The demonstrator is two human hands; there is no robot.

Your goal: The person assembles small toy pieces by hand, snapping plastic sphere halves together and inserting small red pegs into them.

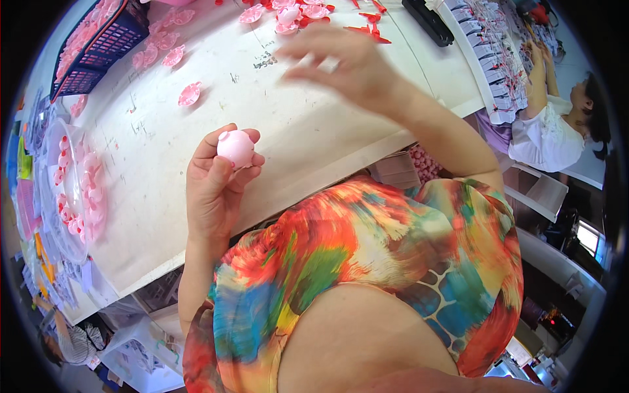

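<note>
My left hand [216,180] is closed round a pink ball-shaped toy part [236,148] with small nubs on it, held above the white table near its front edge. My right hand [344,69] is over the middle of the table, short of the small pink and red parts. Motion blurs its fingers, but they look stretched out with gaps between them, and I make out nothing held. A single pink scalloped piece [189,94] lies on the table beyond my left hand.
A dark blue basket [98,49] of pink pieces stands at the far left. Nearer is a clear round tub [72,196] with pink and red parts. Red pieces [373,26] and a black case [427,22] lie at the back. On the right, a person [553,131] works beside wired white units [491,65].
</note>
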